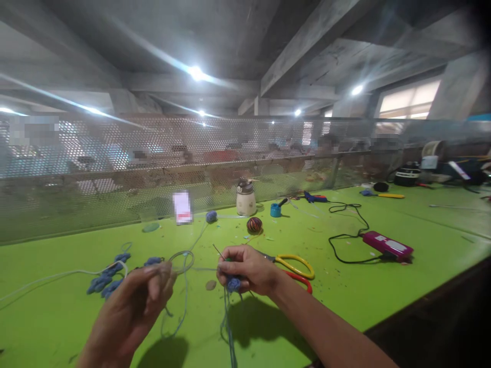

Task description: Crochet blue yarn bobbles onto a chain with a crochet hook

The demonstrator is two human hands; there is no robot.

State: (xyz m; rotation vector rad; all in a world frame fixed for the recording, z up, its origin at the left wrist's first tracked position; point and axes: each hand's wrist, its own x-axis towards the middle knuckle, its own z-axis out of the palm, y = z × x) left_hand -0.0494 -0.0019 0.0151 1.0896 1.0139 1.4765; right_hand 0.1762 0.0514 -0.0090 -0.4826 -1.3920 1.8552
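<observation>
Here the right hand [251, 268] pinches a thin rod [218, 250] with blue yarnwork [233, 284] over the green table [345, 301], probably to steady both, while the left hand [140, 294] curls beside loose yarn [186, 286], its grip unclear.

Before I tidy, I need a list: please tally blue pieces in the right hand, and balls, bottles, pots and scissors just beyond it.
Blue piece: 1
Balls: 2
Bottle: 1
Pot: 1
Scissors: 1 pair
Total: 6

Lime-green tabletop [337, 306], blue yarn piece [233, 284], yellow-and-red scissor handles [295, 263], dark striped ball [254, 225]
</observation>
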